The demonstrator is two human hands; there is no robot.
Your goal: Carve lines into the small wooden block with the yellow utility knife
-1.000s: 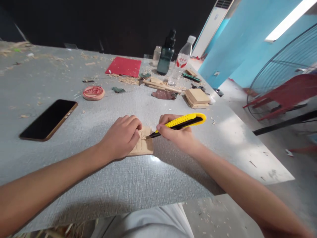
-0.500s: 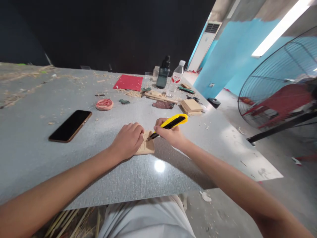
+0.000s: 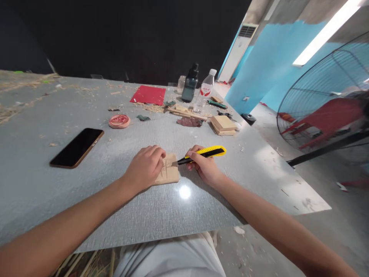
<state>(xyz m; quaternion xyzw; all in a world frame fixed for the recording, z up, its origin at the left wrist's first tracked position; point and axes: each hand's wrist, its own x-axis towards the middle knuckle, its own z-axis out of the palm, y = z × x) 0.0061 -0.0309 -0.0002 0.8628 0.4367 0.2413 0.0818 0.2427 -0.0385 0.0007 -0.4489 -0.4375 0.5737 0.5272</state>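
Observation:
A small flat wooden block (image 3: 170,174) with carved lines lies on the grey table (image 3: 161,215) in front of me. My left hand (image 3: 145,167) rests on its left part, fingers curled and pressing it down. My right hand (image 3: 204,165) grips a yellow and black utility knife (image 3: 205,153), held low and nearly flat. The blade tip touches the block's upper right edge.
A black phone (image 3: 76,147) lies to the left. Farther back are a round red carved stamp (image 3: 119,121), a red sheet (image 3: 148,95), a dark bottle (image 3: 190,83), a water bottle (image 3: 205,89), stacked wooden blocks (image 3: 223,125) and shavings. A large fan (image 3: 325,100) stands at the right.
The knife handle has dropped from a raised angle to nearly flat, and the blade has slid to the block's right edge. My left hand still holds the block. The view has pulled back.

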